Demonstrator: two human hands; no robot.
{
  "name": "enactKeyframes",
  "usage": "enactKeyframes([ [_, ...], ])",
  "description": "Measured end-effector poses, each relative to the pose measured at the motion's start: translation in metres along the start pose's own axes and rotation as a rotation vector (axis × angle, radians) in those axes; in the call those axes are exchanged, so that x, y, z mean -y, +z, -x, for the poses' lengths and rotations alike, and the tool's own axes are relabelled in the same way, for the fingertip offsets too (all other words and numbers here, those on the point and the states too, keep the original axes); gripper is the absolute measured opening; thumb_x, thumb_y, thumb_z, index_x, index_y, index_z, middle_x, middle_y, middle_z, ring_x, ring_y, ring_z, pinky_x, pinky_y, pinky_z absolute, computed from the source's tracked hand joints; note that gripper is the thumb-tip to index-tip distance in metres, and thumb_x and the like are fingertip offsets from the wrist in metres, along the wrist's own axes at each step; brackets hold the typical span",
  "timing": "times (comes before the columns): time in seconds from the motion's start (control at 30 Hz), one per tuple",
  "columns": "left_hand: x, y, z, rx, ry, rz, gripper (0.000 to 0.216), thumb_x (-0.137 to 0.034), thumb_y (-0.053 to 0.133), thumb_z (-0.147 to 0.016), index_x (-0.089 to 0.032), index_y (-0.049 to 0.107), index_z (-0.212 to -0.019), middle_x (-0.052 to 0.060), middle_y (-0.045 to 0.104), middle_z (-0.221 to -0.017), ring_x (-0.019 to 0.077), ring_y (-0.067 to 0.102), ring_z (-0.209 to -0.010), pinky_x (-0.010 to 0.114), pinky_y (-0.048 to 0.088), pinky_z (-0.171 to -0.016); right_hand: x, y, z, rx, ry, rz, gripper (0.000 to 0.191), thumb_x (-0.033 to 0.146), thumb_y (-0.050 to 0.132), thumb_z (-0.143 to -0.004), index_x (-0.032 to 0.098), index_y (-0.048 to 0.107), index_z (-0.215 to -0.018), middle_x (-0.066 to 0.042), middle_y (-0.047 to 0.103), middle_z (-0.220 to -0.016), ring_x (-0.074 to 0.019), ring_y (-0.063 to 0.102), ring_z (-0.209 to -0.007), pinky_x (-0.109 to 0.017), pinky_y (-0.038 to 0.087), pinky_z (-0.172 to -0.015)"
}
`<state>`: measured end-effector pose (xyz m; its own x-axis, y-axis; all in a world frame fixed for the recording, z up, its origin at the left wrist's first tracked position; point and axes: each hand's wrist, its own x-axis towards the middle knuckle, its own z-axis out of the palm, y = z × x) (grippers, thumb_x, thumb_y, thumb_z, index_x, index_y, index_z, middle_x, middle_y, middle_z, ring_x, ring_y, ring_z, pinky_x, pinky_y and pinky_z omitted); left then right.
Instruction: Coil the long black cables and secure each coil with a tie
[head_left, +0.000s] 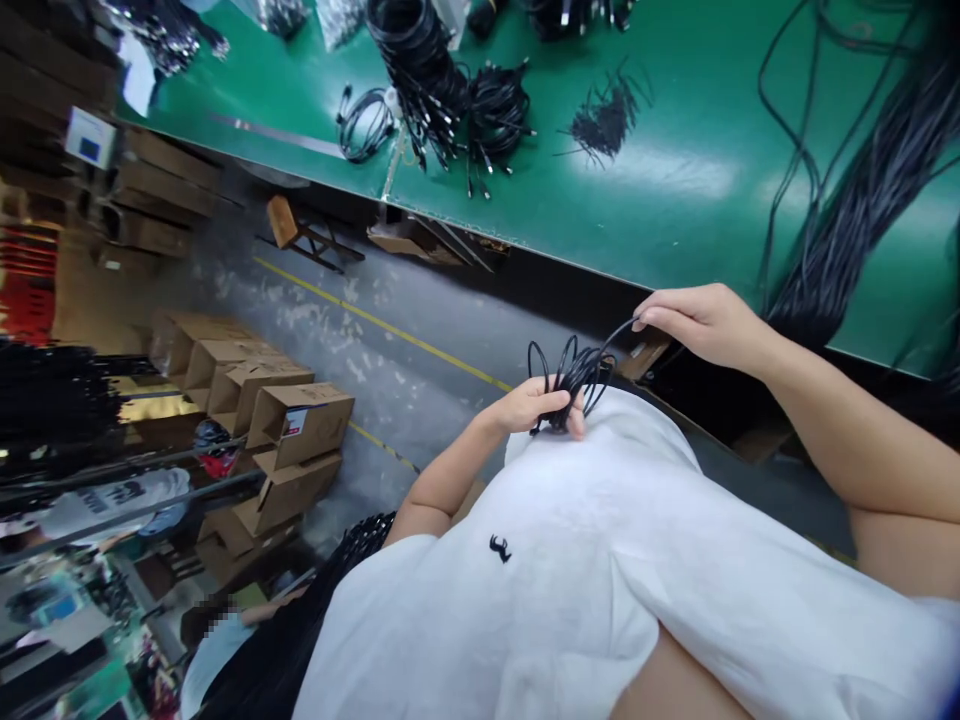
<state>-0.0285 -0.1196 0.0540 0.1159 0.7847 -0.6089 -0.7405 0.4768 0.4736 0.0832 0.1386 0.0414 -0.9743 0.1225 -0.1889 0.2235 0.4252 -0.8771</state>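
Observation:
My left hand (551,405) is closed around a loosely coiled black cable (576,372) in front of my white shirt. Several loops stick up above its fingers. Off to the right, my right hand (686,318) pinches a length of the same cable, which runs from the coil to its fingertips. Just beyond my right forearm, a thick bundle of long black cables (862,220) lies over the green table (697,240) and its front edge.
On the table lie bundled coiled cables (499,115), a single coil (365,122) and a pile of short black ties (604,118). Cardboard boxes (300,425) line the floor at left, near a small stool (300,232). Other people (217,650) are at lower left.

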Motion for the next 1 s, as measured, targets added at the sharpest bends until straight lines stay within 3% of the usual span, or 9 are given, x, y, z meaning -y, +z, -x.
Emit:
enactKeyframes([
  [0.1,-0.004,-0.001,0.005,-0.072,-0.009,0.103,0.044,-0.051,0.081,-0.070,-0.012,0.063,-0.081,-0.003,0.055,-0.046,0.0075,0.044,-0.034,0.020,0.039,-0.039,-0.030,0.005,0.002,0.031,0.027,-0.054,0.048,0.061,0.044,-0.093,0.022,0.071,-0.088,-0.005,0.073,-0.089,-0.0201,0.066,-0.082,-0.031,0.048,-0.077],
  [0.23,-0.021,-0.009,0.021,-0.401,0.157,0.326,0.031,-0.040,0.056,-0.094,-0.014,0.066,-0.081,-0.011,0.027,-0.042,0.0016,0.013,-0.030,0.015,0.015,-0.031,-0.106,0.020,0.021,0.082,0.093,-0.028,0.053,0.066,0.042,-0.090,0.021,0.068,-0.086,-0.008,0.071,-0.088,-0.0207,0.064,-0.080,-0.033,0.048,-0.078],
  [0.33,-0.038,-0.015,0.037,-0.693,0.446,0.408,0.031,-0.038,0.044,-0.100,-0.020,0.069,-0.099,-0.010,0.026,-0.046,0.0034,0.015,-0.031,0.016,0.015,-0.031,-0.158,0.034,0.047,0.076,0.232,0.035,0.054,0.068,0.037,-0.091,0.022,0.064,-0.083,-0.013,0.070,-0.088,-0.0243,0.064,-0.081,-0.037,0.047,-0.079],
  [0.4,-0.044,-0.018,0.044,-0.775,0.547,0.420,0.029,-0.035,0.043,-0.101,-0.023,0.067,-0.113,-0.009,0.032,-0.050,0.0033,0.022,-0.034,0.015,0.019,-0.033,-0.170,0.043,0.064,0.105,0.283,0.099,0.049,0.063,0.036,-0.094,0.023,0.062,-0.083,-0.014,0.070,-0.089,-0.0269,0.065,-0.080,-0.038,0.047,-0.075],
  [0.5,-0.045,-0.023,0.043,-0.687,0.514,0.374,0.022,-0.030,0.054,-0.096,-0.020,0.067,-0.112,-0.008,0.046,-0.056,0.0010,0.036,-0.038,0.012,0.029,-0.039,-0.145,0.058,0.079,0.126,0.177,0.286,0.037,0.050,0.036,-0.097,0.025,0.061,-0.084,-0.012,0.071,-0.090,-0.0278,0.066,-0.076,-0.036,0.043,-0.061],
  [0.63,-0.031,-0.032,0.020,-0.500,0.304,0.134,0.033,-0.033,0.080,-0.076,-0.013,0.066,-0.098,0.003,0.070,-0.079,0.0100,0.067,-0.067,0.019,0.051,-0.062,-0.065,0.070,0.068,0.201,-0.285,0.497,0.036,0.038,0.037,-0.101,0.021,0.060,-0.080,-0.007,0.064,-0.077,-0.0209,0.062,-0.067,-0.031,0.033,-0.053],
  [0.73,-0.013,-0.034,-0.002,-0.406,0.170,0.015,0.044,-0.042,0.084,-0.070,-0.012,0.065,-0.096,0.011,0.075,-0.096,0.0188,0.072,-0.088,0.029,0.055,-0.079,-0.015,0.068,0.041,0.221,-0.527,0.519,0.037,0.033,0.035,-0.103,0.019,0.063,-0.083,-0.006,0.060,-0.075,-0.0171,0.057,-0.066,-0.030,0.033,-0.057],
  [0.9,0.009,-0.023,-0.016,-0.133,0.000,-0.076,0.047,-0.047,0.083,-0.069,-0.011,0.067,-0.094,0.013,0.075,-0.091,0.0221,0.072,-0.088,0.037,0.054,-0.087,0.002,0.051,0.005,0.157,-0.422,0.532,0.034,0.034,0.037,-0.102,0.017,0.066,-0.096,-0.009,0.063,-0.085,-0.0172,0.057,-0.071,-0.028,0.033,-0.059],
  [1.0,0.008,-0.014,-0.010,0.021,-0.069,-0.091,0.050,-0.050,0.083,-0.067,-0.011,0.070,-0.094,0.011,0.072,-0.079,0.0199,0.069,-0.075,0.035,0.053,-0.078,0.000,0.049,0.003,0.118,-0.412,0.468,0.037,0.039,0.044,-0.099,0.015,0.061,-0.122,-0.016,0.063,-0.115,-0.0235,0.062,-0.093,-0.031,0.044,-0.070],
])
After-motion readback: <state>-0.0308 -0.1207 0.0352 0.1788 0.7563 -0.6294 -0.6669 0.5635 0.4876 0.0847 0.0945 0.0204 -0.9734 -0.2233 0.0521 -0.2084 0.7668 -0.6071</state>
